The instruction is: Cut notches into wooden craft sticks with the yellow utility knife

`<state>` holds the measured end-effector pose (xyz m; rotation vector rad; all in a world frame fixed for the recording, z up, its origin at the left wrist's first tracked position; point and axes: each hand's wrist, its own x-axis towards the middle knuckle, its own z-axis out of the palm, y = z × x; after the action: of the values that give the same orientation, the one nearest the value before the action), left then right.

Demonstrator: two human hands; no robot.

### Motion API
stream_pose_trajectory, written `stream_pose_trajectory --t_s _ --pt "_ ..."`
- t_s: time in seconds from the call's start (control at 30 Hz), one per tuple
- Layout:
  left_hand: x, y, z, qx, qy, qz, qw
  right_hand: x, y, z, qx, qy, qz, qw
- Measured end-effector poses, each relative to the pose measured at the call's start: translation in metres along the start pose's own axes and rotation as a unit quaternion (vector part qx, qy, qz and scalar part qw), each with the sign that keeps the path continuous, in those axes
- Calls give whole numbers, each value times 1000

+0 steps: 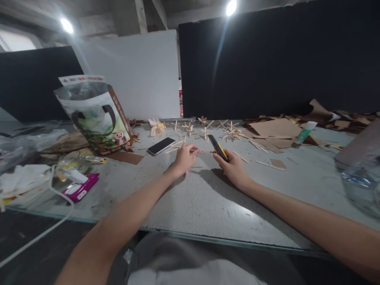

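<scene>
Pinching a thin stick (206, 151) over the bench (192, 206) in the head view, your left hand (185, 157) has its fingers pressed together; your right hand's (234, 168) fingers wrap a black-and-yellow cutter (219, 148) near the stick's other end; crossed sticks (232, 132) lie farther back; a phone (161, 146) lies leftward.

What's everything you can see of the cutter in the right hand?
The cutter is long and slim, black with a yellow strip along its right side, and looks plastic. The right hand grips its near end above the grey table, and its far end slants away to the left. I cannot tell whether a blade is out.
</scene>
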<state>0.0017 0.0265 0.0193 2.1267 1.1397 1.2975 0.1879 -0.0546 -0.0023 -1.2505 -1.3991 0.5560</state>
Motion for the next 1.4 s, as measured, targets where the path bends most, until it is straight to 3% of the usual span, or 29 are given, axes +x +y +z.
stream_pose_trajectory --t_s 0.2,0.43,0.63,1.0,1.1,1.2,1.3,1.4 --pt "-10 12 4 9 -35 70 997 -3 -1 2 19 21 -6 1000" --pt "-10 16 3 -140 -97 28 985 -5 -1 2 4 -8 20 1000" --pt "-12 16 8 -227 -97 -12 969 -6 -3 2 18 -34 36 999" --pt "-18 13 16 -190 -138 12 972 -6 -1 1 24 -42 27 998" --pt "-19 13 18 -177 -120 33 976 -5 1 2 24 -40 27 999" --pt "-17 11 19 -204 -91 12 975 -4 3 5 51 -35 27 998" --pt "-14 7 20 -242 -82 -38 966 -1 3 4 51 -48 -15 997" --pt "-10 2 22 -251 -75 -77 962 2 0 -2 -41 -53 -127 990"
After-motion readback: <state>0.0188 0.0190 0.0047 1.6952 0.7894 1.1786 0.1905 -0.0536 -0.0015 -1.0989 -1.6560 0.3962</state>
